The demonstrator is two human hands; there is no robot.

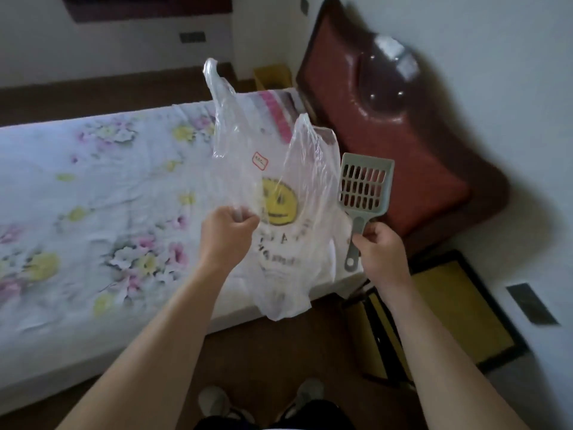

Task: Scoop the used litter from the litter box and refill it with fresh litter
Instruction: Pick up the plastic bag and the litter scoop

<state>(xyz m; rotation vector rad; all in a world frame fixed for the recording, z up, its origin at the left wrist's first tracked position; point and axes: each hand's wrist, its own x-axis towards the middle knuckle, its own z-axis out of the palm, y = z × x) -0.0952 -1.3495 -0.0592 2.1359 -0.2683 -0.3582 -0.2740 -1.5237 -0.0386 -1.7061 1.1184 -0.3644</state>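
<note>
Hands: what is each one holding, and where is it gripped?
Left hand pinches the clear plastic bag mid-side. Right hand holds the slotted litter scoop by its handle.

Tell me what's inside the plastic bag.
Nothing shows inside the plastic bag: it hangs limp and see-through from the left hand, the bed visible through it. Its printed smiley and lettering blur the lower part, so small contents can't be ruled out.

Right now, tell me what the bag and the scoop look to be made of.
Bag: thin clear plastic film, glossy; it wrinkles and the bed shows through it. Scoop: rigid moulded plastic, matt grey-green, judging by its even slots and one-piece handle.
</note>
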